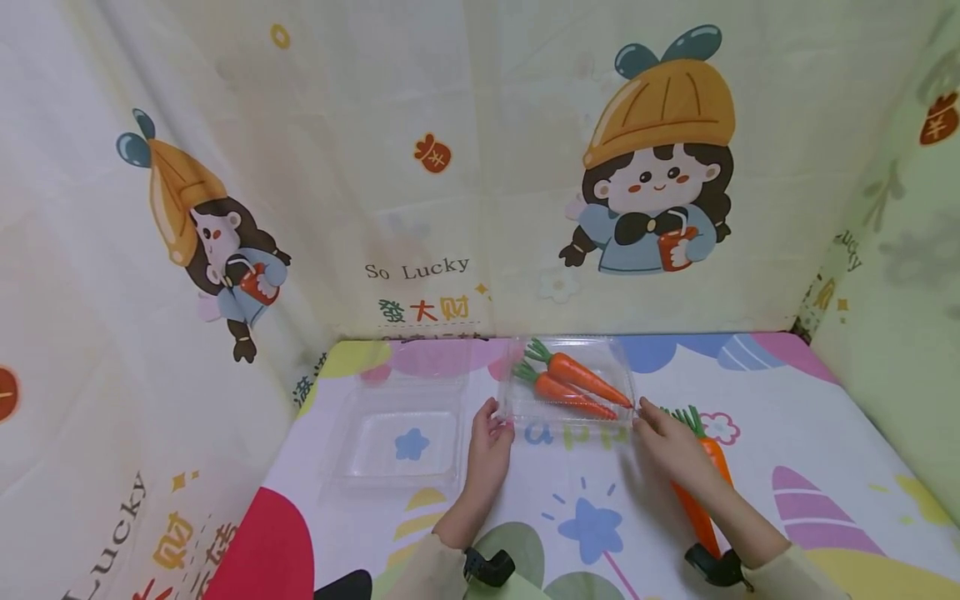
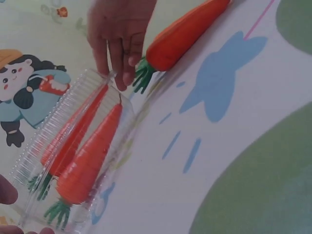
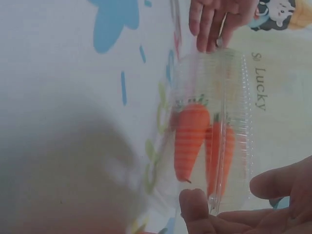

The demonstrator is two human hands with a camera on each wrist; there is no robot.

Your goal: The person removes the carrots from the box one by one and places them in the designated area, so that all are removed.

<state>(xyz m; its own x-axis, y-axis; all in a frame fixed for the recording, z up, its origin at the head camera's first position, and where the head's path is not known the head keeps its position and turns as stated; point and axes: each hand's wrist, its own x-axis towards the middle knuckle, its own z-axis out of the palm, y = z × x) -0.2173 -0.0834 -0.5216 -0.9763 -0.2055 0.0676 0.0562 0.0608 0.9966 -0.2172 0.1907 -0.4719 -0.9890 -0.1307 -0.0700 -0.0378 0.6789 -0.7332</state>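
Note:
A clear plastic clamshell box (image 1: 525,408) with its lid down spans the space between my two hands near the back of the table. Two orange toy carrots (image 1: 588,379) with green tops lie inside it, seen through the ribbed plastic. My left hand (image 1: 489,454) holds the box by its left front corner. At the opposite corner, my right hand (image 1: 678,450) grips the edge, with its thumb and fingers around the rim in the right wrist view. Another, larger carrot (image 2: 180,39) lies outside the box, partly under my right forearm in the head view.
A second clear plastic box (image 1: 397,442) stands opened out on the left of the table, its lid folded toward the back. Behind the table hangs a printed curtain (image 1: 510,208), with more cloth along both sides. A patterned cloth (image 1: 570,475) covers the table.

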